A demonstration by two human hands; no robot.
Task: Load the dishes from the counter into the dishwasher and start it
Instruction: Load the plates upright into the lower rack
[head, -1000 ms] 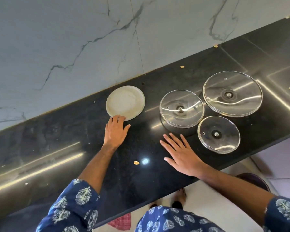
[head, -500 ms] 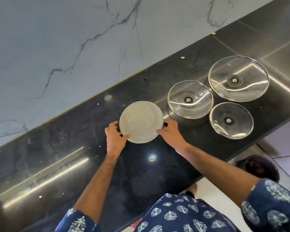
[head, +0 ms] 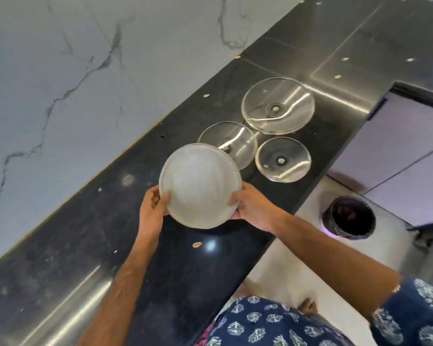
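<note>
A round steel plate [head: 200,184] is lifted off the black counter [head: 85,233], tilted toward me. My left hand [head: 152,211] grips its left rim, thumb on top. My right hand [head: 254,208] grips its right rim. Behind it on the counter lie three glass lids: a large one [head: 278,106], a middle one [head: 235,141] partly hidden by the plate, and a small one [head: 283,159]. The dishwasher is out of view.
A marble wall [head: 85,71] runs along the counter's far side. The counter's front edge runs diagonally past my right forearm. On the pale floor to the right stands a dark round bin [head: 349,217]. Small crumbs [head: 197,244] dot the counter.
The plate slid from the back of the counter toward me, both hands took its rim, and it has now risen off the counter. The view has swung right.
</note>
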